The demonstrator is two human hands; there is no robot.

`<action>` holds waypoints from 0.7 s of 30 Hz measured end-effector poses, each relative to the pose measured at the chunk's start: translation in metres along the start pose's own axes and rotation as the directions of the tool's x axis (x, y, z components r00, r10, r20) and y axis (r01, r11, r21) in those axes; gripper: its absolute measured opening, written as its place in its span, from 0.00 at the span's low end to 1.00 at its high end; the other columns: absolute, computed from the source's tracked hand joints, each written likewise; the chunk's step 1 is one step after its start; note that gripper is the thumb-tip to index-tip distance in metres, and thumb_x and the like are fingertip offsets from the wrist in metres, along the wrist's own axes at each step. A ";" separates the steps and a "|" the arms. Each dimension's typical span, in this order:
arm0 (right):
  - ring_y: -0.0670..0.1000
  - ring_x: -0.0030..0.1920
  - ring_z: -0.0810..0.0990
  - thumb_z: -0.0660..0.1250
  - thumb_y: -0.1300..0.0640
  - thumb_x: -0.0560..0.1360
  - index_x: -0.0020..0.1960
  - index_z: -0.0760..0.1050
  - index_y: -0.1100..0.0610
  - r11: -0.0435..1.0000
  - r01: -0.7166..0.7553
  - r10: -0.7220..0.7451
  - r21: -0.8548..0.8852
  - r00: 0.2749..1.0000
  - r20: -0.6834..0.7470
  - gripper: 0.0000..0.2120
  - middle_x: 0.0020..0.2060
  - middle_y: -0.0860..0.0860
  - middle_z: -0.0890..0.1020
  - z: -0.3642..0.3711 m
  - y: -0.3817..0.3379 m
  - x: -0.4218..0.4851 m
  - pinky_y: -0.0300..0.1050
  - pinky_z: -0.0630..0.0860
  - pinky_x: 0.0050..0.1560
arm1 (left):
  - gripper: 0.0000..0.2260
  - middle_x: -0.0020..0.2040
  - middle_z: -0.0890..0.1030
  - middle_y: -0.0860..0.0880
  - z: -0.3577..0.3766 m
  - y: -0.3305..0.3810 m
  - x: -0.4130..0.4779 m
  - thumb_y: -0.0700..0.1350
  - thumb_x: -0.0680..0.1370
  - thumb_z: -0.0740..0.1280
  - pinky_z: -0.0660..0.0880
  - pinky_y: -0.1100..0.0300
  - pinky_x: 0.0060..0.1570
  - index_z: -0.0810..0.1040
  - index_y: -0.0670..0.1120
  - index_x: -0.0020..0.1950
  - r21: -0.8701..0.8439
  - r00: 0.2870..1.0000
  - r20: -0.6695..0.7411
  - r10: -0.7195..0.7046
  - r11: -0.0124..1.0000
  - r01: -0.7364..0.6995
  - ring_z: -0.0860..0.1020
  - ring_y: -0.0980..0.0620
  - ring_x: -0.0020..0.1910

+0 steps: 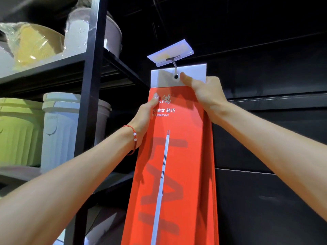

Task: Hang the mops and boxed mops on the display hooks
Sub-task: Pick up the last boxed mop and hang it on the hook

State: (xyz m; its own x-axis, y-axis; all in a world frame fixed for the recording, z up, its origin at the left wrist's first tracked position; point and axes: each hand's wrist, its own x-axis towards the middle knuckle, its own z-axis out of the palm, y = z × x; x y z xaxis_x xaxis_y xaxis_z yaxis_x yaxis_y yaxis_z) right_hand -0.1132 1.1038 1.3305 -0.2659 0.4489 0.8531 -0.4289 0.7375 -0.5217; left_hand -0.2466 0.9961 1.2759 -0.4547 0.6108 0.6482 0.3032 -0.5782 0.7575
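Where the matte black back panel (265,121) fills the right half of the frame, a black metal rack (92,68) with square uprights takes up the left. Between them, in the centre, hangs the boxed mop (191,156). It is a long, flat, smooth red cardboard carton whose long axis runs almost vertically, from the bottom edge of the frame to above the middle, with the top leaning slightly right. A white mop handle printed on its face follows the same line. The carton's upper end is a plain white header flap (162,76).

On the rack at lower left stand a ribbed green plastic bucket (19,131) and a pale grey one (60,128). A yellow bowl (35,43) under crinkled clear film sits on the shelf above.

The left hand (146,114) grips the carton's left edge, thumb laid on the red front. The right hand (203,91) clasps the upper right corner, its thumb pressing the white flap just beside the round hole.

Above, a clear plastic label holder (169,51) tilts outward. From it a thin metal hook (174,67) runs down to that hole. A red cord bracelet (133,137) with white beads circles the left wrist.
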 end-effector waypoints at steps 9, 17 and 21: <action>0.51 0.37 0.88 0.75 0.50 0.77 0.46 0.86 0.58 0.998 -0.049 0.047 0.038 0.997 0.067 0.11 0.39 0.53 0.89 0.000 -0.007 -0.003 0.44 0.84 0.42 | 0.20 0.38 0.87 0.51 -0.006 -0.005 0.001 0.61 0.84 0.59 0.82 0.60 0.39 0.84 0.50 0.51 0.022 1.000 0.012 -0.004 1.000 0.004 0.86 0.53 0.35; 0.50 0.36 0.86 0.75 0.51 0.77 0.46 0.86 0.59 0.996 -0.073 0.068 0.057 0.994 0.084 0.10 0.40 0.54 0.89 -0.001 -0.003 -0.009 0.47 0.83 0.45 | 0.21 0.38 0.87 0.50 -0.008 -0.011 -0.001 0.61 0.84 0.58 0.80 0.56 0.46 0.85 0.50 0.48 0.062 1.000 0.011 -0.017 0.998 0.016 0.86 0.53 0.35; 0.49 0.33 0.86 0.75 0.52 0.77 0.43 0.85 0.57 0.993 -0.082 0.075 0.079 0.993 0.089 0.09 0.35 0.51 0.88 -0.005 -0.002 -0.010 0.42 0.82 0.38 | 0.20 0.41 0.87 0.49 -0.006 -0.012 -0.001 0.61 0.84 0.59 0.82 0.59 0.41 0.85 0.50 0.52 0.067 1.000 -0.006 -0.024 0.997 0.024 0.86 0.52 0.36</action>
State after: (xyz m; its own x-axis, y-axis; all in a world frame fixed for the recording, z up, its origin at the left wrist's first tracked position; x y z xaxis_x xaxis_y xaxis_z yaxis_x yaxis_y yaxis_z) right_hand -0.1057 1.1000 1.3232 -0.3732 0.4566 0.8077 -0.4721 0.6559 -0.5889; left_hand -0.2545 0.9995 1.2662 -0.4672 0.6210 0.6294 0.3478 -0.5254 0.7765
